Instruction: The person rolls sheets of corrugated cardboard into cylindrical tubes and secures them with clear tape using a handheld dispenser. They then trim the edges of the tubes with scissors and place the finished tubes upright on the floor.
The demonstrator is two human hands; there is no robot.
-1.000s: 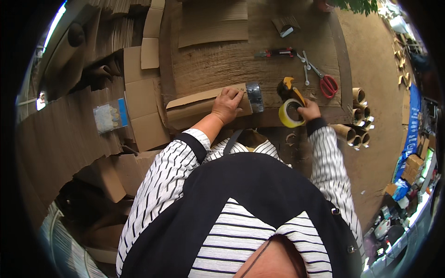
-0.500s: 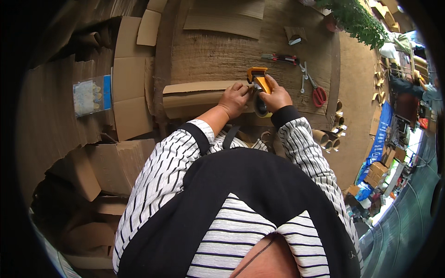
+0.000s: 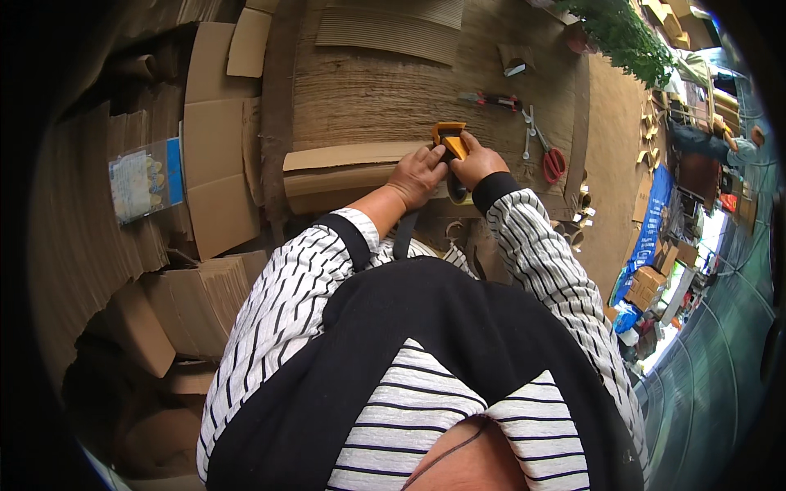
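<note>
A yellow tape dispenser (image 3: 456, 146) stands at the right end of a folded cardboard piece (image 3: 332, 178) on the wooden table. My right hand (image 3: 481, 165) is closed around the dispenser's near right side. The dark edge of a tape roll (image 3: 457, 192) shows below it. My left hand (image 3: 417, 176) rests over the right part of the cardboard, its fingers curled together against the dispenser. Whatever is between the left fingertips is hidden. Beyond my right hand lie red-handled scissors (image 3: 554, 164) and a red and black cutter knife (image 3: 494, 101).
A corrugated sheet (image 3: 389, 33) lies at the table's far side. White plastic sticks (image 3: 528, 135) are beside the scissors. Stacked cardboard (image 3: 221, 139) crowds the left, with a clear bag (image 3: 147, 180) on it. Green leaves (image 3: 626, 41) hang at the far right, where another person's arm (image 3: 743, 150) shows.
The dispenser has tipped and shifted slightly left, and my right hand has moved left with it, closer to my left hand. The whole view has shifted slightly.
</note>
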